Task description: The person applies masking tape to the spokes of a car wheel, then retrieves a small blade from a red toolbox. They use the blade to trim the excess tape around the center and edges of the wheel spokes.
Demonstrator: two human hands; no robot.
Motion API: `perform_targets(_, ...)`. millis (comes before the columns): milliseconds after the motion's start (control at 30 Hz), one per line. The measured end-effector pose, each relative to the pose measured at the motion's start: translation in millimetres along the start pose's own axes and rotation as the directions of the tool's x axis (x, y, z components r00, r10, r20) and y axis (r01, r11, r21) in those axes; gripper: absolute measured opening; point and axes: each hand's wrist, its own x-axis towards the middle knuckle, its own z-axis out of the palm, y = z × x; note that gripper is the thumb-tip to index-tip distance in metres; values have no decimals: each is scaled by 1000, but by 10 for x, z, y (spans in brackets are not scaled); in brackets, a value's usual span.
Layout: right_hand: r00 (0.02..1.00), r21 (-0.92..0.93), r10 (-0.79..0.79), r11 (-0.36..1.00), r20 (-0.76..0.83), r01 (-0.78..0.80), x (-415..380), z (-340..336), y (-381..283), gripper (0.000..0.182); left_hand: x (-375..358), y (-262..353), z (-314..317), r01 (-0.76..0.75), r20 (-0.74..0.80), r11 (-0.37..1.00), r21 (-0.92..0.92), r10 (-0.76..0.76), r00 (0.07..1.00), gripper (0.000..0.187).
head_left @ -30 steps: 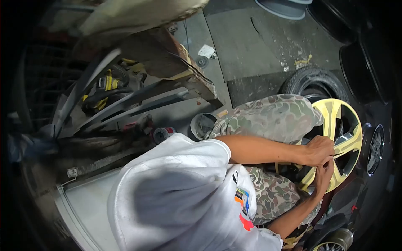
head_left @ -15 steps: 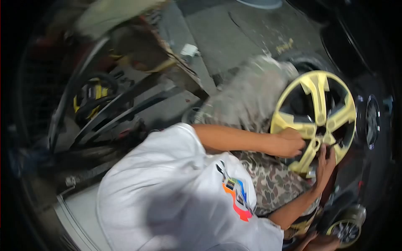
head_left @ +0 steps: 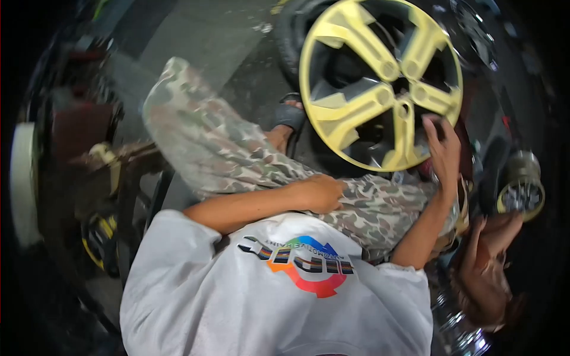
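A large alloy wheel (head_left: 389, 98), pale yellow on its spokes and rim with dark gaps between, stands tilted at the upper right. My right hand (head_left: 444, 145) is at its lower right rim, its bent fingers reaching over the edge into a gap between spokes. Over my lap, my left hand (head_left: 323, 193) is closed with its fingers curled against the camouflage trousers (head_left: 374, 202); whatever may be inside it is hidden. Torn-edged pale yellow patches show along several spokes.
A dark tyre (head_left: 290, 44) lies behind the wheel, with a sandalled foot (head_left: 288, 118) beside it. At the right, another person's arm (head_left: 484, 267) is near a smaller wheel (head_left: 521, 196). A black-and-yellow object (head_left: 101, 237) is on the floor at left.
My left hand has left the wheel and come back to my lap. My right hand stays at the wheel's rim. The view has swung, so the wheel appears higher and more to the left.
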Motion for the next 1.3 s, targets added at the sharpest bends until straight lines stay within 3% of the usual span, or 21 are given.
perform_targets(167, 994, -28, -76, 997, -84, 73, 52, 34, -110, 23, 79, -169, 121, 7, -96, 1000, -17, -8, 995, 34)
perform_targets(200, 994, -6, -65, 998, -86, 65, 53, 51, -199, 21, 69, -121, 93, 80, -97, 997, 20, -78, 992, 33)
perform_targets(233, 968, 43, -194, 978, -162, 203, 31, 118, -217, 21, 77, -141, 125, 86, -109, 996, 30, -82, 991, 34)
perform_targets(300, 960, 144, -164, 969, -229, 200, -99, 221, -456, 24, 85, -73, 130, 178, -90, 958, 224, -161, 983, 44)
perform_targets(400, 917, 285, -248, 896, -313, 340, -303, 393, -620, 23, 63, -129, 125, 123, -1, 925, 361, -131, 991, 42)
perform_targets(467, 916, 398, -199, 854, -348, 336, -548, 303, -727, 23, 40, 23, -120, 81, 59, 912, 403, -114, 992, 37)
perform_targets(533, 940, 428, -124, 866, -316, 258, -783, 65, -700, 21, -16, 267, -378, 129, 20, 937, 325, -143, 990, 27)
perform_targets(567, 903, 418, -82, 866, -423, 275, -844, 28, -585, 18, 13, 79, -502, -9, -71, 952, 305, 32, 997, 23)
perform_targets(600, 845, 400, -46, 866, -532, 299, -982, -34, -502, 16, 44, 130, -725, 86, -47, 983, 160, -80, 996, 20)
perform_targets(633, 828, 367, 7, 898, -561, 241, -1139, -125, -361, 14, 38, 398, -952, 183, -136, 959, 216, -156, 978, 17)
perform_targets(700, 812, 288, 115, 955, -573, 68, -1490, -263, 0, 29, 47, 269, -1418, 116, -332, 941, 318, -5, 943, 18)
perform_targets(800, 809, 116, 339, 939, -480, -324, -2136, -384, 406, 28, -1, 230, -2261, 233, -460, 843, 484, 19, 887, 21)
perform_targets(833, 802, 69, 381, 916, -460, -396, -2394, -266, 683, 26, -13, -153, -2612, 213, -543, 862, 459, 82, 836, 24)
perform_targets(900, 762, -40, 543, 805, -353, -592, -2935, -44, 989, 23, -12, -508, -3197, 249, -631, 917, 311, 4, 776, 32)
perform_targets(1000, 717, -61, 687, 716, -117, -696, -3651, 400, 1183, 26, -30, -919, -3669, 328, -709, 828, 454, 112, 696, 48)
perform_targets(1067, 672, 16, 736, 674, 79, -739, -3871, 611, 1124, 25, -5, -1216, -3706, 371, -783, 834, 407, 110, 612, 53)
perform_targets(1100, 660, -3, 731, 671, 174, -742, -3907, 703, 1038, 24, 14, -1354, -3657, 339, -792, 871, 356, 88, 604, 53)
perform_targets(1133, 643, -23, 717, 672, 270, -740, -3953, 793, 971, 22, 11, -1428, -3663, 440, -787, 840, 317, -25, 616, 51)
perform_targets(1200, 590, -133, 754, 642, 287, -755, -4116, 1086, 949, 27, -35, -1668, -3750, 312, -777, 945, 99, -122, 617, 49)
perform_targets(1267, 561, -131, 780, 609, 279, -782, -4199, 1367, 1108, 27, -80, -1669, -3732, 350, -809, 924, 152, -87, 582, 48)
perform_targets(1300, 525, -80, 838, 540, 148, -838, -4193, 1443, 1175, 27, -97, -1649, -3727, 383, -836, 902, 200, -47, 547, 47)
